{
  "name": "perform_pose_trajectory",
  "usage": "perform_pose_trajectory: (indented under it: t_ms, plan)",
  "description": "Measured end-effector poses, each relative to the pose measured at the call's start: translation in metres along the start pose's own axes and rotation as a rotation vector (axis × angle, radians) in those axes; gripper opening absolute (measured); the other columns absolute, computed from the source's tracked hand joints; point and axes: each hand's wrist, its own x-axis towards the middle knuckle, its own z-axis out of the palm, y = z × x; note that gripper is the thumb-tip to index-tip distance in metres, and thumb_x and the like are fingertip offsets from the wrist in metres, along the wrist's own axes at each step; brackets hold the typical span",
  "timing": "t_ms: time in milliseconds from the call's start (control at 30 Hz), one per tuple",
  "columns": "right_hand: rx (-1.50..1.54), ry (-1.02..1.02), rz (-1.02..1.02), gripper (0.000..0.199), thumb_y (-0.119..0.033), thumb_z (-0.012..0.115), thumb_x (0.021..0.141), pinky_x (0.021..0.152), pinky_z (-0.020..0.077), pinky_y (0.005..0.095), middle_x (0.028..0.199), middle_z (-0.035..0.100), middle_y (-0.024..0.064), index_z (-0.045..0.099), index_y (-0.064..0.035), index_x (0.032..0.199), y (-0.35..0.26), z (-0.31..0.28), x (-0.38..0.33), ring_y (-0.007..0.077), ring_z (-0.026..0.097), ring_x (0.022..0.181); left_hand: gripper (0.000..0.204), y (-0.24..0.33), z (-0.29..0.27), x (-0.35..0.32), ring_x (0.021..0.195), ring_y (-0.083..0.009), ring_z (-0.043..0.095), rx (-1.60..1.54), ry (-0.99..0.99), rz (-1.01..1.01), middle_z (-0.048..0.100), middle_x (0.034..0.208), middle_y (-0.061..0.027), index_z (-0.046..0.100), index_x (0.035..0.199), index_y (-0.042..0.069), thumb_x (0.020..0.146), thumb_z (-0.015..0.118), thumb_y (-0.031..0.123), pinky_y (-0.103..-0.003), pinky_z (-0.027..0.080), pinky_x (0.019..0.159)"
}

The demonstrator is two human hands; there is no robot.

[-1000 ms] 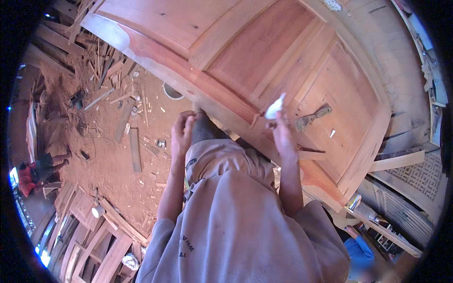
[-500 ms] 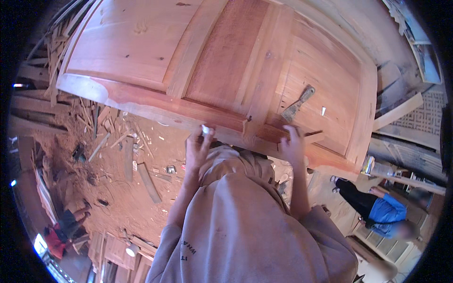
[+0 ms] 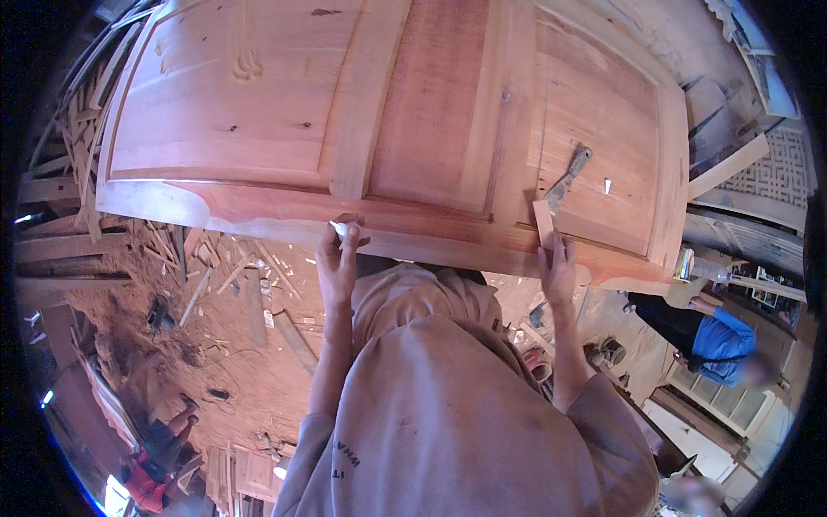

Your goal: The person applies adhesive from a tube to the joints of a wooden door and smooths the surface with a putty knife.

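A large reddish wooden panelled door (image 3: 353,112) lies in front of me. My left hand (image 3: 338,258) is at its near edge, fingers closed around a small white piece (image 3: 347,228) that looks like a tube or its tip. Most of that piece is hidden by the fingers. My right hand (image 3: 558,269), also closed, grips the lower end of a short pale wooden strip (image 3: 543,220) over the near edge of the right-hand panel. Just beyond the strip, a worn putty knife (image 3: 568,179) rests on the door. A small white chip (image 3: 607,185) lies to its right.
Scrap boards (image 3: 297,343) and shavings cover the sandy floor at left. Stacked timber (image 3: 82,164) stands beside the door's left end. A person in blue (image 3: 719,345) is at the right, and another in red (image 3: 145,482) at lower left.
My right hand has taken hold of the wooden strip, which lay on the door, and now holds it pointing away from me. The left hand has shifted slightly left with the white piece.
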Motion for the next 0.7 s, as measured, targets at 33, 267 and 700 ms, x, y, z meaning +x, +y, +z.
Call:
perform_pose_trajectory:
  t_ms: [33, 267, 700]
  plan:
    - [0.137, -0.072, 0.148, 0.051, -0.018, 0.061, 0.093, 0.084, 0.0485, 0.0469, 0.113, 0.051, 0.0271, 0.043, -0.0014, 0.138, -0.02, 0.006, -0.006, 0.0436, 0.054, 0.101, 0.035, 0.003, -0.007, 0.003, 0.102, -0.0223, 0.063, -0.022, -0.005, -0.004, 0.063, 0.108, -0.0152, 0.057, 0.118, -0.003, 0.098, 0.057, 0.025, -0.036, 0.057, 0.081]
    - [0.12, 0.19, 0.361, 0.05, -0.014, 0.062, 0.093, 0.08, 0.0488, 0.0428, 0.107, 0.05, 0.0234, 0.046, -0.0036, 0.14, -0.095, 0.056, -0.038, 0.0367, 0.054, 0.093, 0.031, 0.01, -0.042, 0.031, 0.098, -0.0184, 0.061, -0.001, -0.067, -0.013, 0.063, 0.105, -0.0112, 0.058, 0.116, 0.0, 0.098, 0.056, 0.025, -0.036, 0.057, 0.081]
    - [0.229, 0.182, 0.321, 0.053, -0.006, 0.065, 0.088, 0.084, 0.0471, 0.0413, 0.105, 0.053, 0.0194, 0.049, -0.0063, 0.139, -0.171, 0.087, -0.059, 0.0327, 0.051, 0.099, 0.022, 0.021, -0.052, 0.079, 0.089, -0.0133, 0.062, 0.018, -0.199, -0.02, 0.065, 0.095, -0.0057, 0.063, 0.104, 0.0, 0.097, 0.059, 0.02, -0.032, 0.056, 0.08]
